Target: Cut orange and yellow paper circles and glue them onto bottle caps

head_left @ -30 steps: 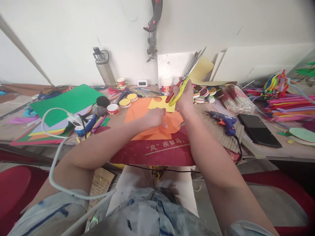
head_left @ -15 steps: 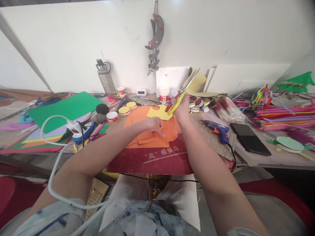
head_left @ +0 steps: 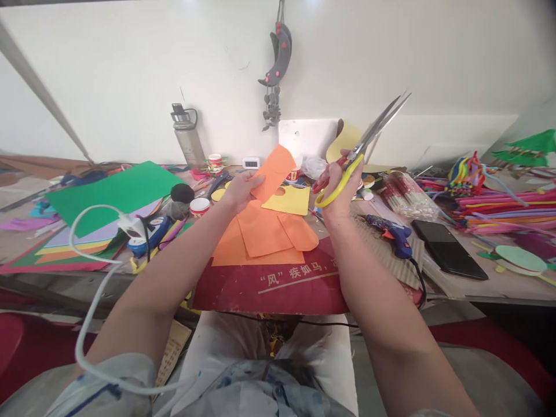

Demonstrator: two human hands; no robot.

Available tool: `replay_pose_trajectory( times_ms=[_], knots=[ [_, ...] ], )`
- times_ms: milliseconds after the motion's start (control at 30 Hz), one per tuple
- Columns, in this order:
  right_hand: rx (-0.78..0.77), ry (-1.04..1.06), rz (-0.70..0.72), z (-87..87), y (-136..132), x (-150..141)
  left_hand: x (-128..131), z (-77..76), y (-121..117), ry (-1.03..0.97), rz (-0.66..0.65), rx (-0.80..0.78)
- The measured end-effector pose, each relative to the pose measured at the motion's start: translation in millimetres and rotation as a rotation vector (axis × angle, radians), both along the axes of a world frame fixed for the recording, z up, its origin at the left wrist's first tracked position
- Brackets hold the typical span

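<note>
A piece of orange paper [head_left: 274,174] is pinched between the thumb and fingers of my left hand [head_left: 242,190], raised above the table and tilted. My right hand [head_left: 341,191] grips scissors [head_left: 369,139] with yellow and red handles. Their blades point up to the right, slightly parted and touching nothing. Beneath and between my hands lie several orange paper pieces [head_left: 264,231], one with a rounded end. A yellow paper sheet [head_left: 295,200] with a round cut-out lies just behind them. A dark red board [head_left: 269,289] with printed characters supports the orange pieces.
A blue glue gun [head_left: 393,234] and a black phone [head_left: 449,249] lie to the right. Colored pipe cleaners [head_left: 512,205] fill the far right. A green sheet [head_left: 113,194] covers other papers at left, beside a white cable [head_left: 93,307]. A bottle [head_left: 187,139] stands behind.
My left hand has picked up an orange paper piece and raised it, moving left. My right hand has moved right with the scissors, away from the yellow sheet.
</note>
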State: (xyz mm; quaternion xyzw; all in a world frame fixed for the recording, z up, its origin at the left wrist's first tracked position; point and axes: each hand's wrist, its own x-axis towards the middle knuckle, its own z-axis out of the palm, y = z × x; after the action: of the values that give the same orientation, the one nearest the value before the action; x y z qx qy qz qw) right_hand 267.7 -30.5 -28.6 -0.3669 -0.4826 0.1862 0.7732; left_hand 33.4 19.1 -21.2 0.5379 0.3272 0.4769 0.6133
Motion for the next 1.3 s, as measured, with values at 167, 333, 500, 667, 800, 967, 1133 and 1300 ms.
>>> replay_pose_trajectory(
  times_ms=[167, 333, 500, 667, 800, 967, 1133, 1300],
  knots=[
    [-0.306, 0.042, 0.130, 6.1, -19, -20, -6, -15.1, 6, -0.102, 0.177, -0.052],
    [-0.402, -0.368, 0.074, 1.3, -28, -24, -15, -12.1, 2, -0.184, 0.185, -0.028],
    [-0.391, -0.684, 0.019, -8.1, -22, -20, -22, -11.9, 6, -0.326, 0.214, -0.029],
    [-0.430, -0.793, 0.035, -8.3, -23, -20, -24, -10.2, 8, -0.392, 0.262, -0.045],
    [-0.424, -0.928, 0.128, -0.6, -35, -25, -23, -9.5, 8, -0.366, 0.241, -0.034],
    [-0.421, -0.912, 0.199, 5.4, -46, -32, -23, -7.7, 5, -0.316, 0.202, -0.009],
    [-0.432, -0.885, 0.237, 11.7, -51, -32, -23, -3.3, -1, -0.262, 0.176, -0.013],
    [-0.493, -0.818, 0.282, 16.0, -56, -33, -23, 0.3, -5, -0.233, 0.143, 0.001]
  ],
)
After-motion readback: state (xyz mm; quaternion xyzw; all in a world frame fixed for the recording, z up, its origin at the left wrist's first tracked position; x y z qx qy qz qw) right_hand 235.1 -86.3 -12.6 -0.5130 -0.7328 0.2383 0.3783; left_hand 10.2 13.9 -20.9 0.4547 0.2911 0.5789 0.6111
